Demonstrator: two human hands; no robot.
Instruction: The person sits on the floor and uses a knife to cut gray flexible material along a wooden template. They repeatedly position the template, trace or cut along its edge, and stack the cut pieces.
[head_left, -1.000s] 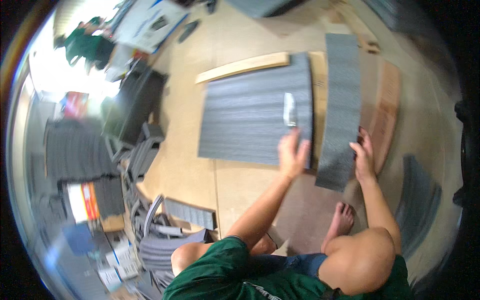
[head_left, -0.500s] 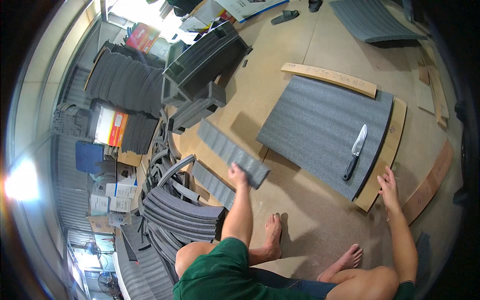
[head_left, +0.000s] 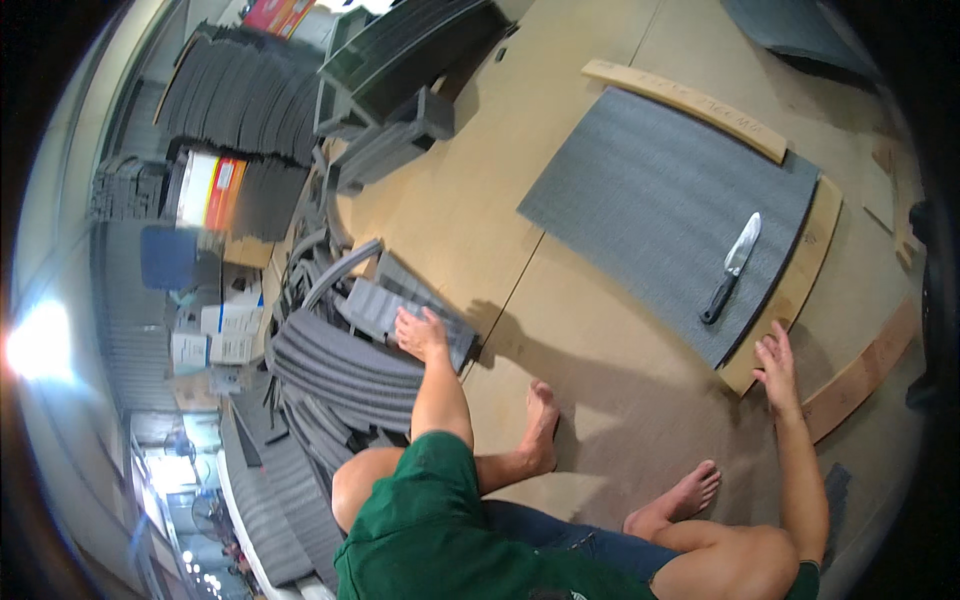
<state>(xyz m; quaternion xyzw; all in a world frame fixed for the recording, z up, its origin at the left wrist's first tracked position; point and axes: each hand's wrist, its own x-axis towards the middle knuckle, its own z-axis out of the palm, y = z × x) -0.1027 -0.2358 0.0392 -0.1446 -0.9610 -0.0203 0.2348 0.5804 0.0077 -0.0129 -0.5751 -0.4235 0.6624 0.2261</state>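
Note:
My left hand (head_left: 423,335) is over a grey foam strip (head_left: 375,305), its fingers loosely apart. The strip lies against a second grey strip (head_left: 405,280), beside a pile of curved foam pieces (head_left: 340,365). On the right, my right hand (head_left: 777,370) has its fingers apart at the near end of a curved tan board (head_left: 795,285); whether they press on it I cannot tell. That board runs along the right edge of a large grey foam sheet (head_left: 640,200). A black-handled knife (head_left: 735,265) lies on the sheet.
Another tan board (head_left: 690,103) lies along the sheet's far edge. A reddish-brown curved board (head_left: 860,382) is at the right. Dark foam frames (head_left: 400,130) and stacked foam sheets (head_left: 240,100) stand far left. My bare feet (head_left: 540,425) are on the floor.
My left hand has moved left and toward me, bringing the foam strip down beside the other strip, and its fingers have loosened. My right hand has stayed by the tan board; the whole view has shifted.

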